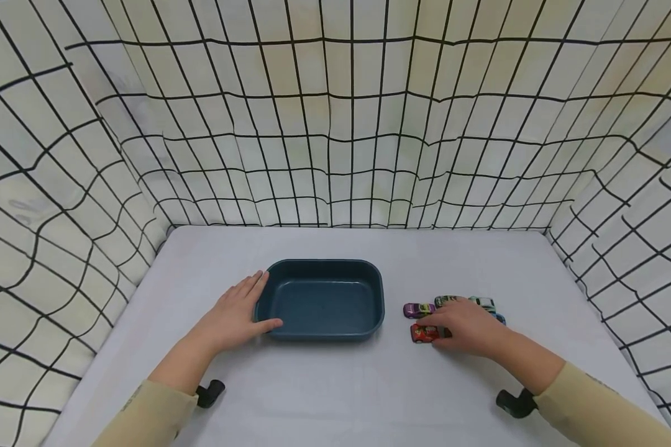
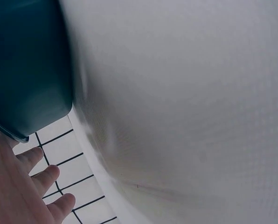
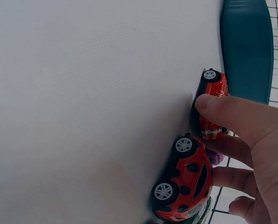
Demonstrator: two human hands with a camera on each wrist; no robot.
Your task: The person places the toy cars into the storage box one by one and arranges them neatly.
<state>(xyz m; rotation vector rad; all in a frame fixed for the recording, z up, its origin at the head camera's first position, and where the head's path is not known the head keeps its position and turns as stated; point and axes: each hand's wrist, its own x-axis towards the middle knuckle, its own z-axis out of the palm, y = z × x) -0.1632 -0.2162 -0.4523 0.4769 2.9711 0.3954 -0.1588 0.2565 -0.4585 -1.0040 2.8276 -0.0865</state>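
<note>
A dark teal rectangular basin [image 1: 321, 307] stands on the white table. My left hand [image 1: 232, 316] rests at its left end with fingers spread and straight, the thumb lying over the rim near the front corner. To the right of the basin, my right hand [image 1: 470, 326] pinches a red toy car [image 3: 214, 86] between thumb and index finger; the car appears to be on the table. Close by under the hand is a red toy car with black spots [image 3: 190, 179]. A purple toy car [image 1: 418, 310] and a green one [image 1: 446, 300] sit just behind the fingers.
Beyond the right hand are a pale green-and-white toy car [image 1: 483, 303] and a blue one [image 1: 500, 318], partly covered by the hand. White cloth walls with black netting [image 1: 346, 149] enclose the back and sides of the table [image 1: 335, 391].
</note>
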